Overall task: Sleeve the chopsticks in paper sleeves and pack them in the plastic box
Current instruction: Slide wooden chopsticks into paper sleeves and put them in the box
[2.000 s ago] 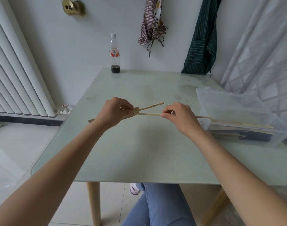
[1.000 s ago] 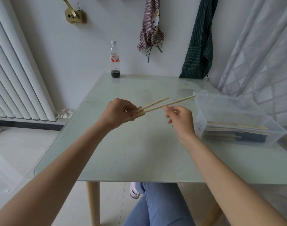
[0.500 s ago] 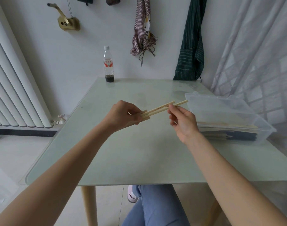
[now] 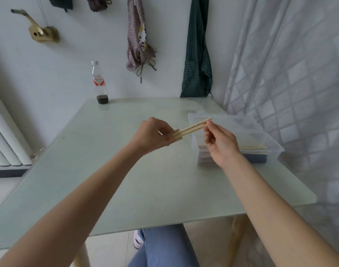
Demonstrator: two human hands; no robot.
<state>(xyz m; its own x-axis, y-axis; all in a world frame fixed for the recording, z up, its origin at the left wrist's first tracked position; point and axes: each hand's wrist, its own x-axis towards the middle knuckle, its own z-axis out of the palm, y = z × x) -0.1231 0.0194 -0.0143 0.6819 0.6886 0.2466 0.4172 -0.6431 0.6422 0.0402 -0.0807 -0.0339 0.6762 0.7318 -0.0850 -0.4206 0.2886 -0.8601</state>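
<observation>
Bottle [image 4: 99, 83] at the far edge of the desk [image 4: 111, 170]: white label with red characters, too small to read. Chopsticks [image 4: 191, 127]: faint reddish print along the shafts, illegible. Checked cloth [image 4: 138, 41] hanging on the wall: cartoon cat figure, no lettering made out. No other text, number or sign legible.

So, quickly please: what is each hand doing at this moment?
Left hand: closed around the sleeve end of the chopsticks.
Right hand: pinching the chopsticks' far tips.
</observation>
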